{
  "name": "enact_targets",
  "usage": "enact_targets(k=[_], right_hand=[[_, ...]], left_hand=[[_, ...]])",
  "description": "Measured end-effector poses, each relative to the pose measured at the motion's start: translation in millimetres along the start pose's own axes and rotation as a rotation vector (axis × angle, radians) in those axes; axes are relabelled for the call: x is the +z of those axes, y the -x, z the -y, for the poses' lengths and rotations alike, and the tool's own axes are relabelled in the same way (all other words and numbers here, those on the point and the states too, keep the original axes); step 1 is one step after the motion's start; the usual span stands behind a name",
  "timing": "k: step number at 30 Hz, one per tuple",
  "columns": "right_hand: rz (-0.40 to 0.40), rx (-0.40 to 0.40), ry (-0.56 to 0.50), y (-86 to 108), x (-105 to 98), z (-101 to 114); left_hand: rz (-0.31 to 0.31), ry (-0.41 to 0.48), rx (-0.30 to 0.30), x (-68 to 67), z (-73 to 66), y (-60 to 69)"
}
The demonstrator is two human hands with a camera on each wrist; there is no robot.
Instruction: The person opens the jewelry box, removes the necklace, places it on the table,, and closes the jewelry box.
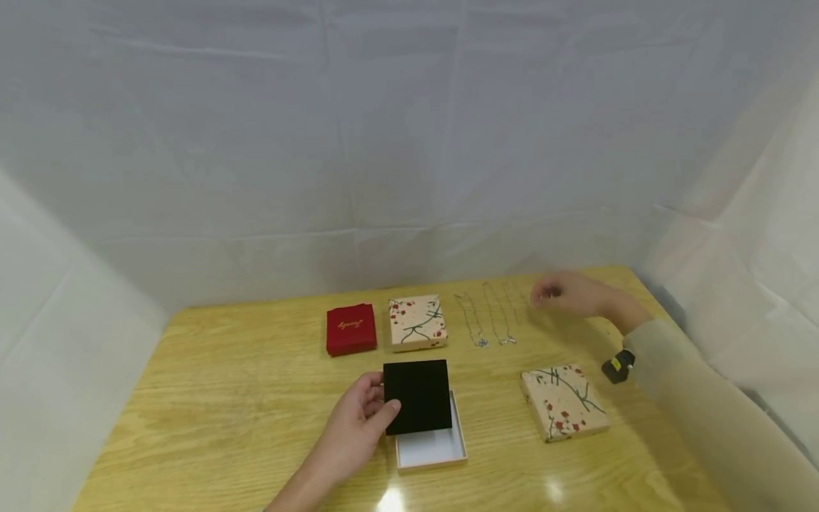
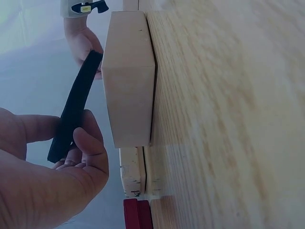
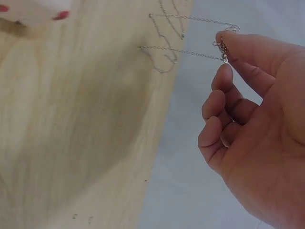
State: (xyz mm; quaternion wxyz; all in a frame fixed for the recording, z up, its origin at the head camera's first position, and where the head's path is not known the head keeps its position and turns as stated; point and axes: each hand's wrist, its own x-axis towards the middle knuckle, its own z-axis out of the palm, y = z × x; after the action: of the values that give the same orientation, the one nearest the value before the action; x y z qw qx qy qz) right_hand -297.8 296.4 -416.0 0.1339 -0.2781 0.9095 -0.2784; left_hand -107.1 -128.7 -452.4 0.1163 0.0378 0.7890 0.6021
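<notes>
My left hand (image 1: 355,423) pinches a thin black square pad (image 1: 417,396) between thumb and fingers. The pad is held over an open white box base (image 1: 434,452) on the table and covers part of it. At the back right, my right hand (image 1: 576,295) is raised above the table, blurred in the head view. In the right wrist view its thumb and index finger pinch a silver chain necklace (image 3: 223,47), whose strands hang away from the fingertips. Two more silver necklaces lie left of that hand, their pendants (image 1: 481,343) toward me.
A floral box lid (image 1: 566,404) lies at the right, under the right forearm's side. Behind the pad are a floral box (image 1: 417,323) and a red pouch-like case (image 1: 351,330) with gold lettering. White cloth (image 1: 397,178) surrounds the wooden table (image 1: 243,405).
</notes>
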Motion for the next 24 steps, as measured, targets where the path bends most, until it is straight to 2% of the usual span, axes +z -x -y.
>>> enact_targets(k=[10, 24], right_hand=[[0.082, -0.025, -0.039, 1.1, 16, -8], [0.154, 0.013, -0.02, 2.1, 31, -9]], left_hand=[[-0.008, -0.009, 0.0, -0.5, -1.4, 0.6], [0.003, 0.002, 0.008, -0.9, -1.2, 1.3]])
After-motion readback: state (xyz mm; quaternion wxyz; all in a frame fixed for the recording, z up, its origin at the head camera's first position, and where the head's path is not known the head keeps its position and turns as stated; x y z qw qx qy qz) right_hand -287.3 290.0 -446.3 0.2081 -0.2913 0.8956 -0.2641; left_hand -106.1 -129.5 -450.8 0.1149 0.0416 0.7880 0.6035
